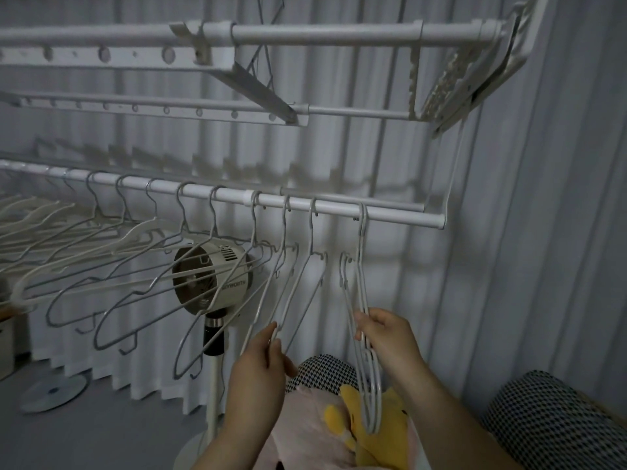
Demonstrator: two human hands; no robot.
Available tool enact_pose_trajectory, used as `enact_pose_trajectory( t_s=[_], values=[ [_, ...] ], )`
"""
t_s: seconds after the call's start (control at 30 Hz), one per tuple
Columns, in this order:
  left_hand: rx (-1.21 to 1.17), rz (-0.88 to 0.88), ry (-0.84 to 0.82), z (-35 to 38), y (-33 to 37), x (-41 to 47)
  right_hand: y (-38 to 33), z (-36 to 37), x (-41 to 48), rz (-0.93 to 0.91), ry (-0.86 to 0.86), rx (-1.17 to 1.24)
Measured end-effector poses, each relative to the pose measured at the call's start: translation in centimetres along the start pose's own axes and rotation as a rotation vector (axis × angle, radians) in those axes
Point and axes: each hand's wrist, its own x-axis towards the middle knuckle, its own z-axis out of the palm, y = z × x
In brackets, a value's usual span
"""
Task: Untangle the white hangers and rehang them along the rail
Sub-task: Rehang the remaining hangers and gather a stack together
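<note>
Pale curtains hang in folds behind everything, and the room is dim. Up high is a white drying rack. Lower down runs the rail. A long row of white hangers hangs on it, spread out to the left. A round fan on a pole stands behind them. Down low I can see a yellow soft toy and a checked cushion.

My right hand is under the right end of the rail. Its fingers are curled round a bunch of hangers. These sit tight together, with their hooks side by side on the rail. I cannot tell if there are two or three. My left hand pinches the thin wire of one hanger a little further left.

I think the job now is to pull the bunch apart. To do it well, I should hold the bunch steady with my right hand. I should look at where the wires cross before I tug. One hanger should come out at a time. I lift it off the rail by its hook, turn it free, then put it back with a gap beside it. Pulling hard could bend the wires or knock the next ones off. My left hand can hold the near hangers out of the way so nothing catches again.
</note>
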Motion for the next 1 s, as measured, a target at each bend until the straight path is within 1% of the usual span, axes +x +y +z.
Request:
enact_pose_trajectory(
  t_s=[0.3, 0.5, 0.77, 0.87, 0.93, 0.97, 1.0],
  values=[
    [0.073, 0.040, 0.000, -0.6, -0.1, -0.2, -0.1, 0.3, -0.3, -0.002, 0.004, -0.001],
    [0.131, 0.092, -0.039, -0.5, 0.1, -0.6, 0.0, 0.3, -0.4, 0.003, 0.017, 0.018],
    [0.138, 0.078, -0.054, -0.1, 0.1, -0.8, 0.2, -0.3, -0.5, -0.010, 0.028, -0.014],
    [0.145, 0.140, 0.015, -0.4, 0.4, -0.6, 0.1, -0.4, -0.7, -0.005, 0.027, -0.026],
    [0.109, 0.254, 0.072, -0.8, 1.0, -0.9, 0.1, -0.5, -0.7, 0.002, 0.035, -0.032],
    [0.081, 0.295, 0.073, -1.0, 1.5, -1.1, 0.0, -0.6, -0.7, 0.010, 0.036, -0.035],
    [0.058, 0.302, 0.039, -0.9, 2.0, -1.4, 0.0, -0.6, -0.7, 0.018, 0.033, -0.042]
  ],
)
